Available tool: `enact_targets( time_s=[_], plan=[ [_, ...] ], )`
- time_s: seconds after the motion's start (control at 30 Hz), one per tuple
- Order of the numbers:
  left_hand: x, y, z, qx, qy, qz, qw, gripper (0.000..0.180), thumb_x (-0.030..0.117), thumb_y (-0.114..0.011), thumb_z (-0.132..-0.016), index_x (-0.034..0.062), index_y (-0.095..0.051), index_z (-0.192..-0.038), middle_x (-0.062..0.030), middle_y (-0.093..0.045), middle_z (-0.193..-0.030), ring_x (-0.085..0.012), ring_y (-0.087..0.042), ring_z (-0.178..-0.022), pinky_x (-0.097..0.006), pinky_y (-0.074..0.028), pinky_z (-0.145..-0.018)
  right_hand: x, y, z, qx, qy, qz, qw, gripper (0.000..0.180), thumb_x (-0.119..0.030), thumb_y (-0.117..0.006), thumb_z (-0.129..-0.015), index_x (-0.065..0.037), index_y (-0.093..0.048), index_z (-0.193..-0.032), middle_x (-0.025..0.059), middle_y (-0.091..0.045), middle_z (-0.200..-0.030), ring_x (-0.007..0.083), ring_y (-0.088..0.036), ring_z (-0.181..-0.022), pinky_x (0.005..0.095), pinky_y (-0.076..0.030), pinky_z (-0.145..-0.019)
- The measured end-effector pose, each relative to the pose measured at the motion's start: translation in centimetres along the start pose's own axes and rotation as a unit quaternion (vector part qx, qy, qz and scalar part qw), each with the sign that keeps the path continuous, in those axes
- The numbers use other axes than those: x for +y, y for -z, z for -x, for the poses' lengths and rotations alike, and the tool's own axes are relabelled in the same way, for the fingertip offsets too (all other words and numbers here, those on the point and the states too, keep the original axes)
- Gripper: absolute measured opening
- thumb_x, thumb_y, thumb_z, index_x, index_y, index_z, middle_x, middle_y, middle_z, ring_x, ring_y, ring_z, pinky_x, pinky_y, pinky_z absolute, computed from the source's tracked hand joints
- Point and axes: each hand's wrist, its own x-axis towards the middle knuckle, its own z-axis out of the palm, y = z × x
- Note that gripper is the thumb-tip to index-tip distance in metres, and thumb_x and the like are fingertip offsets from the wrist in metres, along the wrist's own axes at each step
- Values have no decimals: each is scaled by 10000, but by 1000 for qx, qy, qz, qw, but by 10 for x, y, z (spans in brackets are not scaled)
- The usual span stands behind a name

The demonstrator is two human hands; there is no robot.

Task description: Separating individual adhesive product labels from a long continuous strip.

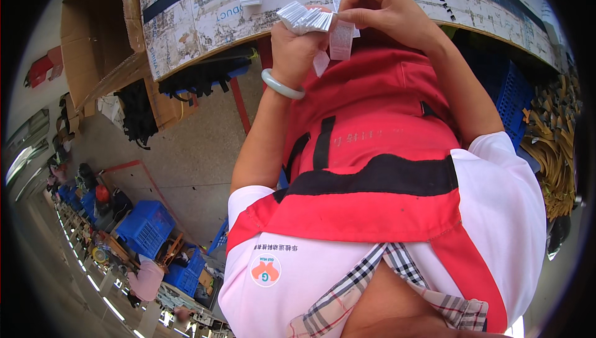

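Top middle of frame: left hand [297,43], w/ a pale bangle [282,85] on the wrist, is closed round a bunch of white paper tags [305,18]. Just right, right hand [382,10] pinches one tag strip [341,38] w/ thumb & finger. Red apron [372,133] below.

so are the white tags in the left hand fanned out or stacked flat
Fanned out: the white tags splay from the left hand, separate edges showing.

We see a fanned bundle of white paper labels [304,18] gripped upright above the bench's near edge, with one white label strip [341,38] hanging down beside it.
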Motion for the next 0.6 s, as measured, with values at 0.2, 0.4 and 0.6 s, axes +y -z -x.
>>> enact_targets(
  time_s=[0.2, 0.4, 0.6],
  plan=[
    [-2, -1, 3, -1, 130, 185, 974, 301, 250, -743, -834, 18, -632, -991, -44, -633, -803, -105, -570, -634, -241, -452, -534, -22, -12, 2, -40, -66, -135, 988, 60, -89, -678, -868, -31, -668, -879, -12, -604, -839, 51, -535, -719, 198, -430, -625],
    [-6, -3, 5, -88, 175, 161, 967, 271, 242, -687, -884, 28, -604, -1026, -39, -618, -820, -142, -602, -693, -266, -507, -607, 4, -26, 4, 41, -14, -91, 995, 182, -186, -691, -881, -16, -693, -945, 8, -651, -812, 88, -594, -767, 212, -481, -679],
    [-10, -1, 4, -22, 164, 144, 976, 178, 79, -715, -840, 1, -629, -975, -53, -637, -790, -145, -616, -667, -275, -516, -576, 28, -1, -17, 119, 21, 175, 977, 152, -135, -654, -897, -23, -687, -995, 38, -631, -950, 110, -597, -844, 236, -474, -770]
  ],
)
